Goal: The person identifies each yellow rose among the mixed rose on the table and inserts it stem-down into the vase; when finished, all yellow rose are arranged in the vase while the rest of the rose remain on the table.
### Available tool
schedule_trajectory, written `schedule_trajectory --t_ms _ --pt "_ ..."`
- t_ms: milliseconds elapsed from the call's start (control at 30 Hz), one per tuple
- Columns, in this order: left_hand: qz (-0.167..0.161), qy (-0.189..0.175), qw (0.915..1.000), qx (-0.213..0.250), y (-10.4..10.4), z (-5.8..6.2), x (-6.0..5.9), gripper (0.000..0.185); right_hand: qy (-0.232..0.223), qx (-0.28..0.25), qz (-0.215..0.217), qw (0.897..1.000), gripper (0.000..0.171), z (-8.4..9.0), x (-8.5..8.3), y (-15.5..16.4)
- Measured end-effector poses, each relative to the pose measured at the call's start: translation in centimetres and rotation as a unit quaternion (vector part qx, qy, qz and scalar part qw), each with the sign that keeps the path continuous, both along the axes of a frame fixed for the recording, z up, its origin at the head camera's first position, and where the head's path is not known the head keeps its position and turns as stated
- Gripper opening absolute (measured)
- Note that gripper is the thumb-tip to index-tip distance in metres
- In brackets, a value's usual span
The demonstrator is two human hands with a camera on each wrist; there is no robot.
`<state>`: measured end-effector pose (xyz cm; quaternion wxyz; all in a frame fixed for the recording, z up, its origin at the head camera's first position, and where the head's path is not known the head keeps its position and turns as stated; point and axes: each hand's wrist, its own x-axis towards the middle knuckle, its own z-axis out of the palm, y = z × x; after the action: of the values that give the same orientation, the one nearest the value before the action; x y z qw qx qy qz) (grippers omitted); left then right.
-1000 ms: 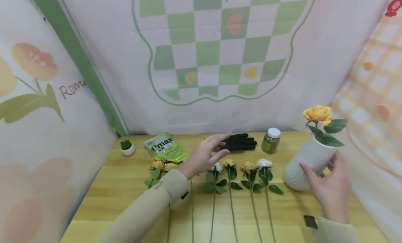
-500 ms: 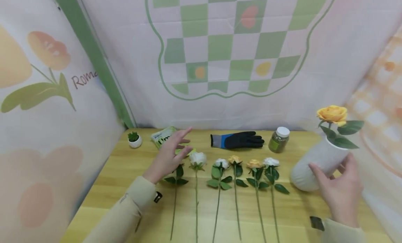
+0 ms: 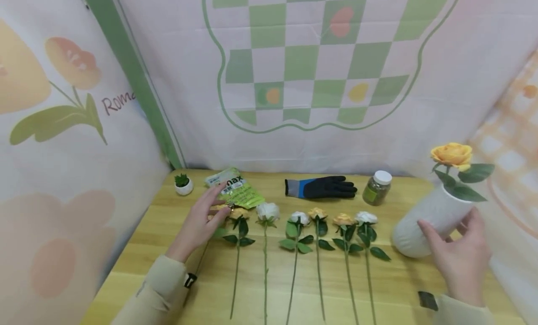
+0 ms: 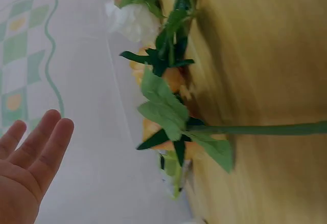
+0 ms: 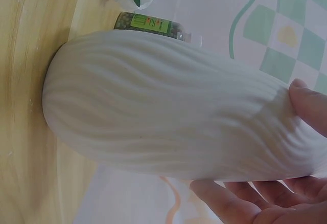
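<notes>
**Hands by the roses and the white vase**

The big wooden bench (image 3: 168, 250) holds everything. At 4 o'clock on it stands a white vase (image 3: 424, 222), tipped over to the right, with one orange rose (image 3: 451, 154) in it. The right hand (image 3: 458, 259) holds the vase, thumb on one side and fingers curled round the other. A row of roses (image 3: 294, 222) lies flat across the middle, heads pointing to 12 o'clock. The left hand (image 3: 201, 222) is at 9 o'clock of the row, fingers straight and loose, tips right over the end rose (image 3: 237, 215), holding nothing. At 12 o'clock lie a black glove (image 3: 323, 188), a green packet (image 3: 235, 192), a small jar (image 3: 377, 188) and a tiny potted plant (image 3: 183, 184)
</notes>
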<state>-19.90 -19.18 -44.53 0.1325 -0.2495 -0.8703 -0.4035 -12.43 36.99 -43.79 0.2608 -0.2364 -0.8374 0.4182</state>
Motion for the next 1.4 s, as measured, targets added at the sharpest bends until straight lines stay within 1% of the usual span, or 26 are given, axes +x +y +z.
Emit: schedule_trajectory --t_ms 100,300,367,467,567,633,800,900,1133,1200,1400 --pt "0.016 -0.014 0.9997 -0.008 -0.6 -1.0 0.4 0.075 0.003 0.0 0.0 1.0 0.095 0.1 0.1 0.0" --pt "0.043 -0.032 0.9973 -0.051 -1.6 -3.3 1.2 0.102 0.008 -0.002 0.002 1.0 0.092 0.0 0.1 0.0" --pt "0.053 -0.043 0.996 -0.057 -1.9 -4.1 1.6 0.108 0.011 -0.001 0.002 1.0 0.092 0.0 0.1 0.0" --pt "0.072 -0.061 0.9934 -0.066 -2.4 -5.1 2.2 0.109 0.014 0.002 0.002 1.0 0.091 0.0 0.1 0.0" --pt "0.089 -0.077 0.9904 -0.072 -2.8 -5.9 2.7 0.106 0.013 0.004 0.001 1.0 0.09 0.0 0.1 -0.1" --pt "0.1 -0.088 0.9882 -0.076 -3.0 -6.2 3.0 0.103 0.01 0.003 0.0 1.0 0.091 0.0 0.1 -0.1" --pt "0.108 -0.106 0.9847 -0.086 -3.3 -6.5 3.3 0.1 0.005 0.001 -0.003 1.0 0.091 -0.1 0.1 -0.1" --pt "0.111 -0.113 0.982 -0.103 -3.5 -6.8 3.4 0.094 0.009 0.004 0.0 1.0 0.091 -0.1 0.1 0.0" --pt "0.109 -0.131 0.9751 -0.142 -3.5 -7.4 3.1 0.077 0.01 0.005 0.004 1.0 0.092 0.0 0.2 0.0" --pt "0.11 -0.134 0.9743 -0.145 -3.4 -7.5 3.0 0.071 0.008 0.003 0.006 1.0 0.092 0.0 0.3 0.0" --pt "0.111 -0.139 0.9718 -0.155 -3.2 -7.4 2.8 0.063 0.001 0.002 0.008 1.0 0.093 0.1 0.3 0.0"
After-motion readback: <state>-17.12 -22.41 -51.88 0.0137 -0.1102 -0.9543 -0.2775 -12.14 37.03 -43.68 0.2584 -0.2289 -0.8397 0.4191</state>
